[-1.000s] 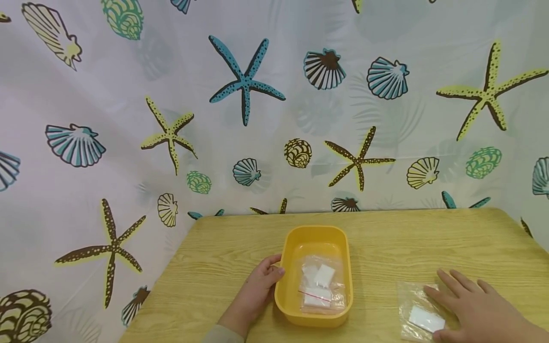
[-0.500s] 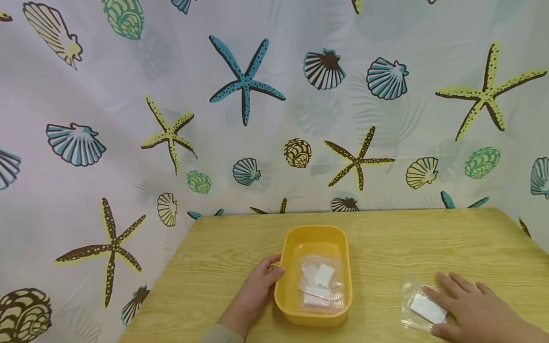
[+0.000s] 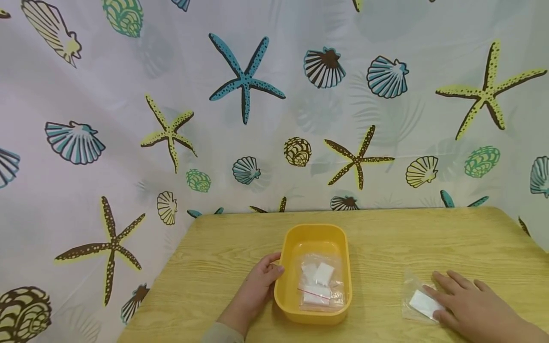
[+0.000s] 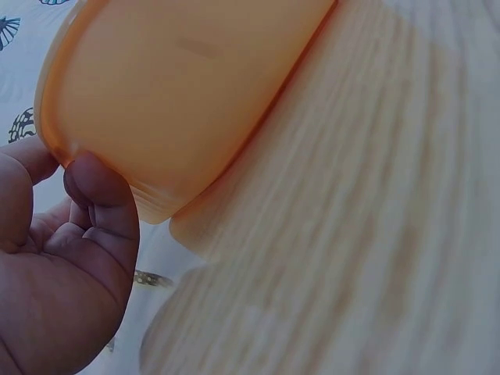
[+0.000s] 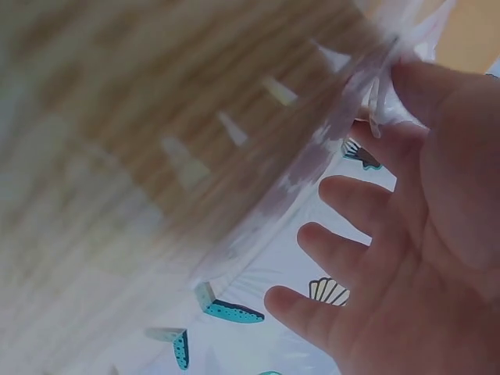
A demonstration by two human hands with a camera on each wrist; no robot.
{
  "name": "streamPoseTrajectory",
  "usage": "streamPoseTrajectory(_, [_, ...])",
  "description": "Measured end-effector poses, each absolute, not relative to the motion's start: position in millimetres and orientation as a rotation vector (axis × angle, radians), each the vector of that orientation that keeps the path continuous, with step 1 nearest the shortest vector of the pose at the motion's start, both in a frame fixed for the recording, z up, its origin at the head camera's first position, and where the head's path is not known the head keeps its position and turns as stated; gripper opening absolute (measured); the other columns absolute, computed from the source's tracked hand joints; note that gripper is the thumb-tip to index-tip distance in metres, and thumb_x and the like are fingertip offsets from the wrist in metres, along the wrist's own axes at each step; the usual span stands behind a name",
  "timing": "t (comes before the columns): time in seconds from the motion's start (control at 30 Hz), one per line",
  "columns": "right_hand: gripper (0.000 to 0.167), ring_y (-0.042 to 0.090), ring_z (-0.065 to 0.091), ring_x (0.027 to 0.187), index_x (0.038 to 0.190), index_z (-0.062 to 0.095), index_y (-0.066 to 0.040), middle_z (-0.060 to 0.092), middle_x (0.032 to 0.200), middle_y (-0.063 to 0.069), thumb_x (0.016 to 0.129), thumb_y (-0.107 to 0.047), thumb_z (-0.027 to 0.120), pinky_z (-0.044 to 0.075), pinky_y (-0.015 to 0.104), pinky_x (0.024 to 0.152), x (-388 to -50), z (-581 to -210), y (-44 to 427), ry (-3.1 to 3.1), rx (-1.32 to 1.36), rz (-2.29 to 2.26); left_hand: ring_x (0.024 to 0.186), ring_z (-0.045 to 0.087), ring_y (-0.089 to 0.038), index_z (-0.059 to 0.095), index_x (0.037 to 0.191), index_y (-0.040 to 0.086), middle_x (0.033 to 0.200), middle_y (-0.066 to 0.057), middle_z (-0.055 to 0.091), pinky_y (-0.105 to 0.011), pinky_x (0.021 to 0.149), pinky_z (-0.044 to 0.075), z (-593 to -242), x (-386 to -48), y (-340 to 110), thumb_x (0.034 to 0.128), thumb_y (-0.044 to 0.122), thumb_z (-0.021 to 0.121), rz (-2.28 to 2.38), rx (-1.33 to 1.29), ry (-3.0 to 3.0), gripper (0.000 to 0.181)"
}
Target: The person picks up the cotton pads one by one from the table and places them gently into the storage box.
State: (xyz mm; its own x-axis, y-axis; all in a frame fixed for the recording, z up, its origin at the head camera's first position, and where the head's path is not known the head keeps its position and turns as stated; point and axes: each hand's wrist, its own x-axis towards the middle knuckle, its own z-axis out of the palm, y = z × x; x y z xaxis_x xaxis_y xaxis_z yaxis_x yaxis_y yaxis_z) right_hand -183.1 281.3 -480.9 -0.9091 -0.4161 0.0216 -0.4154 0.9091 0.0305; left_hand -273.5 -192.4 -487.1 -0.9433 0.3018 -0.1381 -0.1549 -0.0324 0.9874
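Observation:
A yellow plastic tub [image 3: 312, 318] stands on the table, and my left hand [image 3: 256, 287] holds it by its left side. In the left wrist view the thumb and fingers of that hand [image 4: 74, 250] pinch the tub's edge [image 4: 187, 86]. Inside the tub lie clear zip bags [image 3: 321, 285] with white pieces in them. To the right, my right hand [image 3: 476, 304] pinches a small clear plastic bag [image 3: 412, 287] with a white rectangular piece [image 3: 423, 303] in it. The right wrist view has the bag [image 5: 383, 90] between thumb and forefinger, the other fingers spread.
The wood-grain table [image 3: 399, 243] reaches back to a white curtain [image 3: 274, 143] printed with starfish and shells. Its rear edge runs close to the curtain, and the curtain also hangs along the left and right sides.
The bag at my right hand has shifted slightly right and farther back, and its white piece has turned a little. The left hand and the tub have not visibly moved.

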Motion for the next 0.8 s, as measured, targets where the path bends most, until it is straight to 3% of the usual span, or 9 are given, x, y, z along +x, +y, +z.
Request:
streamPoseTrajectory(0.27, [0.037, 0.039, 0.054, 0.127, 0.130, 0.071, -0.024, 0.060, 0.140, 0.008, 0.096, -0.037, 0.069, 0.048, 0.066, 0.087, -185.0, -479.0, 275.8, -2.891, 0.715, -0.134, 0.102, 0.063, -0.024, 0.037, 0.154, 0.007, 0.119, -0.019, 0.058, -0.034, 0.084, 0.056, -486.8, -273.0, -193.1, 0.1065, 0.021, 0.055, 2.055, 0.177, 1.941, 0.053])
streamPoseTrajectory(0.47, [0.031, 0.037, 0.055, 0.126, 0.123, 0.075, -0.019, 0.059, 0.141, 0.007, 0.095, -0.033, 0.071, 0.049, 0.062, 0.089, -186.4, -472.5, 271.9, -2.813, 0.809, -0.225, 0.102, 0.063, -0.024, 0.037, 0.154, 0.005, 0.117, -0.019, 0.058, -0.033, 0.084, 0.056, -487.8, -272.0, -193.5, 0.1065, 0.019, 0.055, 2.066, 0.194, 1.930, 0.052])
streamPoseTrajectory(0.8, [0.021, 0.037, 0.050, 0.131, 0.110, 0.079, -0.020, 0.057, 0.144, 0.007, 0.094, -0.030, 0.072, 0.046, 0.062, 0.094, -193.2, -460.6, 264.8, -2.718, 0.802, -0.187, 0.101, 0.063, -0.024, 0.038, 0.153, 0.006, 0.119, -0.019, 0.058, -0.033, 0.083, 0.057, -487.3, -272.3, -192.8, 0.1066, 0.021, 0.055, 2.048, 0.179, 1.950, 0.052])
